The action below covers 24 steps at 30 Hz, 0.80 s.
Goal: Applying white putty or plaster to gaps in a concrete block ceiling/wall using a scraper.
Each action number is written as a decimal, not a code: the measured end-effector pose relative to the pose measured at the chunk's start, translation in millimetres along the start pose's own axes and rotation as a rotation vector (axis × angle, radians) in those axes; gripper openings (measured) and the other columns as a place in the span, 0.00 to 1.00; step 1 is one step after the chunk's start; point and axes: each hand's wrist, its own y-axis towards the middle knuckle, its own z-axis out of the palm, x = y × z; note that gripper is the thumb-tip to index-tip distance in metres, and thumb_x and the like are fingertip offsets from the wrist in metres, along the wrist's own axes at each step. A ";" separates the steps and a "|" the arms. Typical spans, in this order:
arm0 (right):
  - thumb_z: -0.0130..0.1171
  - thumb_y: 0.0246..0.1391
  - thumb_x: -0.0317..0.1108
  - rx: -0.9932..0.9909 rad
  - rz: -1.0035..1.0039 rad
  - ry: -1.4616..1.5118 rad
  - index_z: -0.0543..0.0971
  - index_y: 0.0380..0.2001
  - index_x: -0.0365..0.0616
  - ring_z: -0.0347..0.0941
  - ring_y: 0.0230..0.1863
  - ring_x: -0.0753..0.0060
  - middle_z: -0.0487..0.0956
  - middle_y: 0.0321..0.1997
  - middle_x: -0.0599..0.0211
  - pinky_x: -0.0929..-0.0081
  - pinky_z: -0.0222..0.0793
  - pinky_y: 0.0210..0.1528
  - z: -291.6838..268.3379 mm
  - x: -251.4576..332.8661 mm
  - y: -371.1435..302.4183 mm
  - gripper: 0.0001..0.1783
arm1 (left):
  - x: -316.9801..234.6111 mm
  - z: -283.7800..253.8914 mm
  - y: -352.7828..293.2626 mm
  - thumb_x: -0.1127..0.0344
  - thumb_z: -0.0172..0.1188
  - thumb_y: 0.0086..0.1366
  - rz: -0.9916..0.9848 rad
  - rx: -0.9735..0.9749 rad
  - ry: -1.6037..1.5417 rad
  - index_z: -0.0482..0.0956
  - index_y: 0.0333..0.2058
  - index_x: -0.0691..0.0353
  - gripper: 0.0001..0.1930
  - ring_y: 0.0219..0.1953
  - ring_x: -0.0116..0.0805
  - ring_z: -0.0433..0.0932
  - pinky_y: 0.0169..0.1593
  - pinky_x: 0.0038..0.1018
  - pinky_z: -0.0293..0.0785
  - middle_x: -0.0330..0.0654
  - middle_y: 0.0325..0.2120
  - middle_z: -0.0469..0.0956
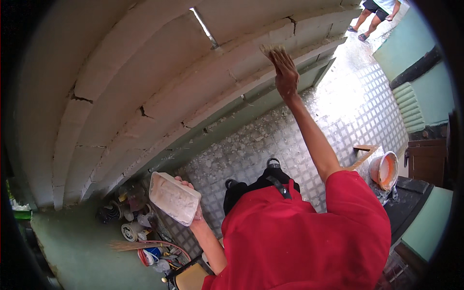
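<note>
My left hand (197,210) is closed around a white rectangular plastic tub (175,199), its fingertips showing over the far edge. Pale residue coats the inside of the tub. Stretched out ahead, my right hand (286,79) is up against the block wall (193,72). It grips a small pale yellowish thing (267,49) with a ragged edge, perhaps a sponge or a brush; the fingers cover most of it. Cracks and rough mortar joints run along the wall, and a narrow gap (204,26) lets light through.
A bucket with orange inside (385,170) stands on the right near a dark table (411,198). Containers, a straw broom (128,246) and a chair (191,276) crowd the lower left. Patterned tiles (251,150) cover the floor. Another person (374,17) stands at the far right.
</note>
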 end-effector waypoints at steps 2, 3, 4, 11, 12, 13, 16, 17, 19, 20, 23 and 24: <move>0.58 0.50 0.19 -0.023 -0.151 -0.125 0.81 0.49 0.46 0.75 0.56 0.56 0.79 0.53 0.60 0.60 0.69 0.59 9.9 -32.4 20.8 0.22 | 27.0 1.8 11.1 0.50 0.48 0.70 -0.010 -0.019 -0.054 0.55 0.65 0.62 0.32 0.57 0.57 0.67 0.63 0.51 0.65 0.58 0.58 0.62; 0.62 0.48 0.22 -0.009 -0.187 -0.123 0.81 0.48 0.46 0.74 0.57 0.56 0.80 0.52 0.61 0.57 0.67 0.61 18.5 -43.7 28.2 0.21 | 37.9 3.2 15.8 0.50 0.48 0.70 -0.004 -0.017 -0.053 0.55 0.65 0.62 0.32 0.57 0.57 0.67 0.63 0.51 0.65 0.58 0.58 0.62; 0.65 0.46 0.25 0.006 -0.223 -0.120 0.81 0.47 0.46 0.73 0.58 0.55 0.80 0.51 0.61 0.54 0.64 0.62 26.9 -53.1 33.6 0.21 | 46.7 4.1 18.0 0.51 0.48 0.70 0.001 -0.030 -0.035 0.55 0.65 0.61 0.32 0.56 0.57 0.68 0.64 0.49 0.64 0.58 0.57 0.62; 0.66 0.45 0.26 0.041 -0.189 -0.117 0.79 0.49 0.42 0.69 0.62 0.49 0.78 0.55 0.60 0.50 0.63 0.64 66.5 -98.9 17.6 0.23 | 73.9 6.9 13.3 0.51 0.47 0.71 0.048 -0.115 0.087 0.55 0.65 0.62 0.31 0.56 0.57 0.68 0.63 0.48 0.65 0.59 0.57 0.62; 0.66 0.45 0.26 0.044 -0.187 -0.114 0.79 0.49 0.42 0.69 0.62 0.49 0.78 0.55 0.60 0.50 0.63 0.64 68.2 -104.9 15.1 0.23 | 75.4 7.1 11.0 0.51 0.46 0.71 0.051 -0.123 0.054 0.55 0.65 0.62 0.30 0.56 0.57 0.68 0.63 0.49 0.65 0.59 0.57 0.62; 0.66 0.46 0.27 0.028 -0.197 -0.116 0.79 0.49 0.41 0.68 0.62 0.48 0.77 0.56 0.59 0.48 0.62 0.64 69.4 -112.4 13.8 0.23 | 76.2 7.7 8.7 0.51 0.46 0.71 0.052 -0.127 0.056 0.55 0.65 0.62 0.30 0.56 0.57 0.68 0.63 0.49 0.65 0.59 0.57 0.62; 0.66 0.47 0.27 0.031 -0.202 -0.120 0.79 0.48 0.40 0.67 0.63 0.46 0.77 0.56 0.58 0.46 0.61 0.64 69.4 -128.5 11.5 0.22 | 81.1 8.8 8.4 0.49 0.47 0.70 0.082 -0.223 0.051 0.56 0.65 0.60 0.31 0.54 0.56 0.70 0.61 0.50 0.69 0.57 0.55 0.65; 0.66 0.47 0.27 0.047 -0.199 -0.129 0.79 0.48 0.40 0.67 0.63 0.45 0.77 0.56 0.58 0.45 0.61 0.64 70.6 -132.2 11.3 0.21 | 83.7 8.4 10.6 0.49 0.48 0.70 0.085 -0.226 0.064 0.56 0.65 0.60 0.31 0.54 0.56 0.70 0.60 0.50 0.70 0.57 0.55 0.66; 0.66 0.48 0.27 0.057 -0.184 -0.122 0.79 0.48 0.40 0.67 0.63 0.45 0.77 0.56 0.57 0.45 0.61 0.64 75.9 -147.7 7.6 0.20 | 94.6 10.9 20.4 0.49 0.48 0.70 0.079 -0.226 0.074 0.56 0.65 0.60 0.31 0.53 0.55 0.70 0.59 0.50 0.71 0.56 0.54 0.66; 0.65 0.49 0.27 0.066 -0.170 -0.114 0.79 0.48 0.40 0.68 0.62 0.45 0.78 0.55 0.57 0.45 0.60 0.65 77.3 -156.4 6.7 0.20 | 100.4 12.7 26.2 0.49 0.48 0.70 0.076 -0.208 0.085 0.56 0.65 0.60 0.31 0.53 0.55 0.70 0.59 0.50 0.71 0.56 0.54 0.66; 0.59 0.54 0.24 0.074 -0.158 -0.039 0.79 0.50 0.40 0.67 0.63 0.47 0.78 0.55 0.56 0.50 0.61 0.65 72.4 -149.9 7.9 0.18 | 107.7 11.6 34.1 0.50 0.47 0.70 0.089 -0.183 0.088 0.55 0.65 0.60 0.31 0.54 0.56 0.69 0.60 0.50 0.68 0.57 0.56 0.64; 0.59 0.54 0.24 0.078 -0.157 -0.039 0.79 0.50 0.40 0.67 0.63 0.47 0.78 0.55 0.56 0.50 0.61 0.65 67.2 -146.6 9.4 0.18 | 109.6 13.2 36.6 0.51 0.47 0.70 0.095 -0.166 0.073 0.54 0.65 0.61 0.31 0.55 0.57 0.68 0.62 0.49 0.66 0.59 0.57 0.62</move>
